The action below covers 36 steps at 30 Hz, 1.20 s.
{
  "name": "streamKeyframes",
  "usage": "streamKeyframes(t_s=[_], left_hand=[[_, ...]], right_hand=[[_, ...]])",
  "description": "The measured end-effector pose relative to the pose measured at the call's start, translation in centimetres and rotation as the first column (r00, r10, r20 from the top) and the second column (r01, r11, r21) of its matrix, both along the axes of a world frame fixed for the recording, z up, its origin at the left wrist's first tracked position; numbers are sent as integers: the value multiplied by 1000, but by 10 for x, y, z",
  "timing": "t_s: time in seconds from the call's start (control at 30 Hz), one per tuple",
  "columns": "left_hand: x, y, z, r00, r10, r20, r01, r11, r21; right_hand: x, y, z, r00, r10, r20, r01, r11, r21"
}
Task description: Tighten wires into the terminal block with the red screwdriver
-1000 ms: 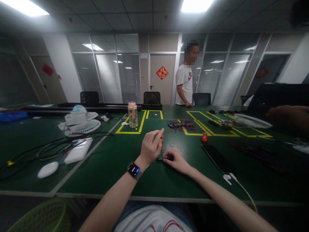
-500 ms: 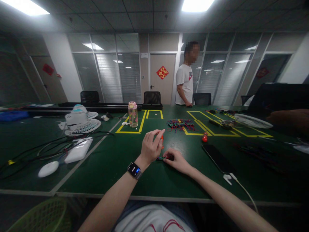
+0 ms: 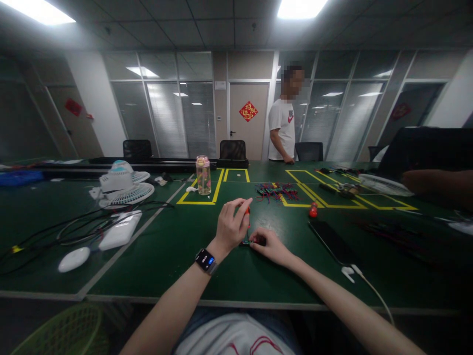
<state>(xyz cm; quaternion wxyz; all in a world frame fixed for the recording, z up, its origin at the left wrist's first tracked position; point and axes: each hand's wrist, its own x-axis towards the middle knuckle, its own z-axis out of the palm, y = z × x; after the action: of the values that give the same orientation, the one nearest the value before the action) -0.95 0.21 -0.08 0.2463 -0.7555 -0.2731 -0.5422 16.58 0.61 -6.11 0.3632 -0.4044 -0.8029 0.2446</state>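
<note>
My left hand, with a watch on its wrist, is closed around a screwdriver with a red-orange handle. The screwdriver stands upright, and its thin shaft runs down to a small green circuit board lying on the table. Much of the handle is hidden by my fingers. From the right side, my right hand rests on the table and pinches the board's edge between thumb and fingers. Dark and red wires seem to show under that hand. Beyond my hands lies a pile of circuit boards with red and blue wires.
A red screwdriver-like tool and a black phone lie to the right. A water bottle stands ahead; white fans, cables and a white mouse-shaped object are left. Across the green table stands a person.
The screwdriver's handle shows slightly less below my left fingers. Both hands keep their places. At the far right another person's blurred arm has shifted slightly left.
</note>
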Motion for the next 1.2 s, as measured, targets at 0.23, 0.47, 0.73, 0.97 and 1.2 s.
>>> streamKeyframes(t_s=[0.23, 0.47, 0.73, 0.97, 1.2], left_hand=[[3, 1, 2, 994, -34, 100, 38, 998, -41], [2, -1, 1, 993, -26, 112, 33, 997, -63], [4, 0, 1, 991, -62, 121, 71, 995, -71], [5, -2, 1, 983, -54, 174, 76, 990, -118], [5, -2, 2, 962, -150, 227, 200, 955, -220]], right_hand=[[1, 0, 0, 1000, -9, -2, 9, 1000, 6], [1, -1, 0, 1000, 1, 3, -1, 1000, 9], [1, 0, 0, 1000, -5, 1, 5, 1000, 4], [1, -1, 1, 1000, -3, 6, 3, 1000, -10], [1, -1, 2, 1000, 1, 7, -1, 1000, 15]])
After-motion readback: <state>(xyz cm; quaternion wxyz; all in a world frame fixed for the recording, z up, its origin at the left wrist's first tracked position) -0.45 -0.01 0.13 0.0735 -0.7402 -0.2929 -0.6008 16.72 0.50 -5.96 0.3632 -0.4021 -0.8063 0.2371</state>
